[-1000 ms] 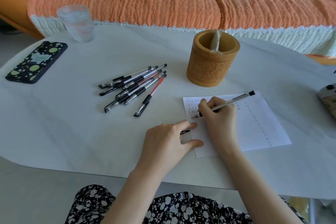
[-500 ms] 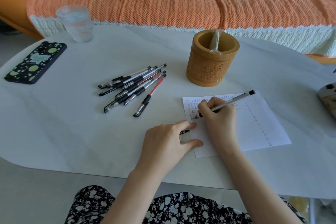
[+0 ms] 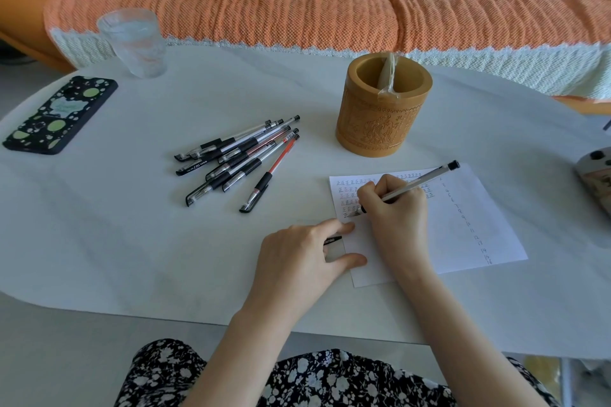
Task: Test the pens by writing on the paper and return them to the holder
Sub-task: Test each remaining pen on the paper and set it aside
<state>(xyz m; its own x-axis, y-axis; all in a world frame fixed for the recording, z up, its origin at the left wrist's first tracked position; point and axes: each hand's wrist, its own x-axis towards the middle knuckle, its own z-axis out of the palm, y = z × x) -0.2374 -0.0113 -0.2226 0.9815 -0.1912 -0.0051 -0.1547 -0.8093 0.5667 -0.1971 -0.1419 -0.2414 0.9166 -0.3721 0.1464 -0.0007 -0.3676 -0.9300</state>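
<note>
On the paper [image 3: 469, 228], the right hand [image 3: 398, 220] pinches a gel pen [image 3: 421, 179]. The left hand [image 3: 297, 256], beside it, curls over a black pen cap [image 3: 333, 240].

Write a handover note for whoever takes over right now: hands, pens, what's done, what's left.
Right hand grips a pen, tip on the paper.
Left hand rests on the paper's edge, a black piece under it.
Other pens lie in a pile left of the holder; none shows inside it.
Done: rows of marks.
Left: finish this pen, probably test the pile, put all in the holder.
</note>
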